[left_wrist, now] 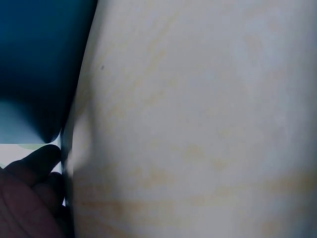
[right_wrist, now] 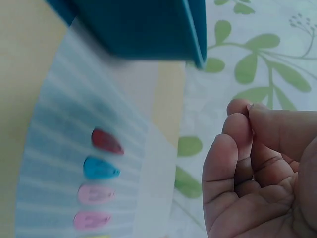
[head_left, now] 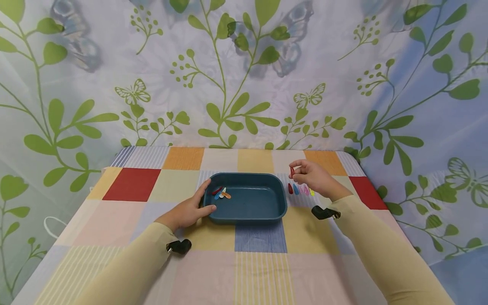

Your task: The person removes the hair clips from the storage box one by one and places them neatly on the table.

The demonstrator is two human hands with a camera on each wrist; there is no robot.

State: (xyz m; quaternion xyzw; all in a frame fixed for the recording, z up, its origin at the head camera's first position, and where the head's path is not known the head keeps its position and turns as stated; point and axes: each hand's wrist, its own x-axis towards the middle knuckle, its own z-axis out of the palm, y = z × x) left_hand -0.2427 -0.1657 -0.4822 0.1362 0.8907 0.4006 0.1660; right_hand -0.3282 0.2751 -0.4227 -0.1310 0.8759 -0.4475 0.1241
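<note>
The left hand (head_left: 189, 210) spreads against the tray (head_left: 251, 203)'s left end, probably steadying it, while the right hand (head_left: 310, 174) pinches a red hair clip (head_left: 292, 172) with its fingertips, apparently suiting its slimness.

On the tabletop (head_left: 259, 271) before you stands a tray (head_left: 251, 201), your left grip (head_left: 190, 211) at its left end. A pile of hair clips (head_left: 226, 195) lies inside, toward the left. Just right of the tray runs a row of clips (head_left: 301, 189); near its left end, your right grip (head_left: 310, 177) holds another clip (head_left: 292, 172). Behind hangs a curtain (head_left: 244, 84).
</note>
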